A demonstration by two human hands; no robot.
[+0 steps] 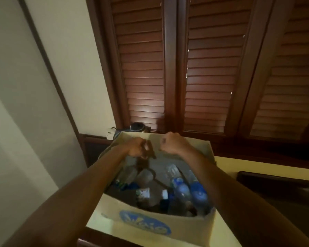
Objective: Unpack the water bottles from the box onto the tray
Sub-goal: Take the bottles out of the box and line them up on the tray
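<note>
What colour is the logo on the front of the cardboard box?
Blue, with pale lettering; the logo on the box shows in the head view.

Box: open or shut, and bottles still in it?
Open. The box has its top clear, and several water bottles lie jumbled inside. Both hands are curled above its far end.

Brown cardboard box (143, 223), near wall: blue oval logo with pale lettering, seen upside down from the head view and blurred; letters not legible enough to give a name. Clear plastic water bottles (181, 188) inside the box: blue labels with small white marks, too blurred to read. No other text, numbers or signs readable.
</note>
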